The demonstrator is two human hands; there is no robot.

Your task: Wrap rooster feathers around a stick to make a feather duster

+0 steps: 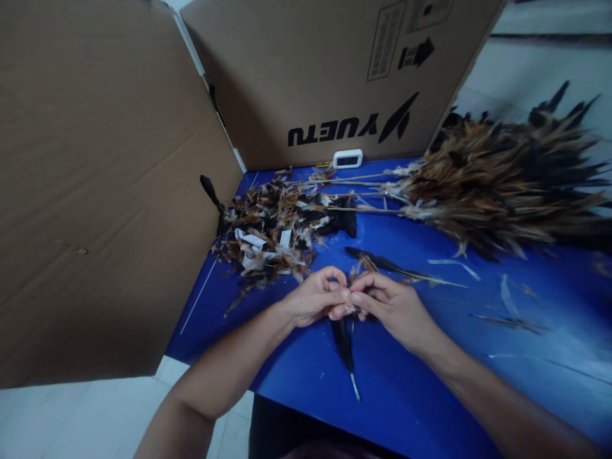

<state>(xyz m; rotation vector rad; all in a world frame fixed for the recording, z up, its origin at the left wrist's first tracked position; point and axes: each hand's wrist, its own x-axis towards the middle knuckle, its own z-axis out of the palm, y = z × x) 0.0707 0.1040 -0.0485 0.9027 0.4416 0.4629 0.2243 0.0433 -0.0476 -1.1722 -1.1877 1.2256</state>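
My left hand (pixel 321 296) and my right hand (pixel 392 307) meet over the blue table, thumbs and fingertips closed in a pinch. Between them is a small feather (pixel 352 308), mostly hidden by the fingers, with a pale bit showing. Just below my hands lies a black feather (pixel 343 344), its white quill pointing toward me and its upper end covered by my left hand. Behind my right hand, a long dark feather (pixel 382 261) rests on the table with its bare quill to the right.
A heap of brown and black feathers (pixel 272 220) with white scraps lies left. Feather dusters (pixel 497 178) on thin sticks extend right. Cardboard panels (pixel 109 191) stand left and behind, with a small white device (pixel 347 159) at the back. Loose quills (pixel 509 322) and clear strips (pixel 456 264) lie right.
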